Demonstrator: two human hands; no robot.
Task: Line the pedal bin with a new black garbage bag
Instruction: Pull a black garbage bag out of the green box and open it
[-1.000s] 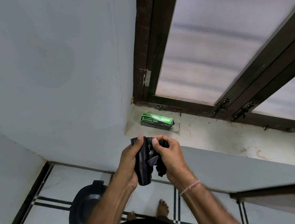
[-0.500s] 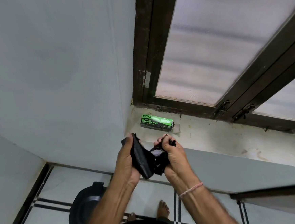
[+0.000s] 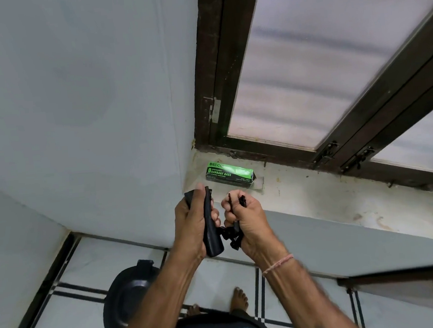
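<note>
My left hand [image 3: 192, 222] grips a black roll of garbage bags [image 3: 211, 231] held upright in front of the window ledge. My right hand [image 3: 245, 218] is closed round a crumpled end of black bag [image 3: 232, 236] that runs from the roll. The two hands are a small gap apart. The black pedal bin [image 3: 128, 297] stands on the floor below, lid down, partly hidden by my left forearm. A green garbage bag box [image 3: 228, 172] lies on the ledge just beyond my hands.
The white window ledge [image 3: 329, 201] runs to the right under a dark wooden window frame [image 3: 218, 68]. A grey wall [image 3: 75, 97] fills the left. My bare feet [image 3: 238, 300] stand on the tiled floor [image 3: 75, 327] beside the bin.
My hands have drawn slightly apart. The left has turned the roll more upright, and the right has pulled the loose bag end to the right, closing into a fist round it.
</note>
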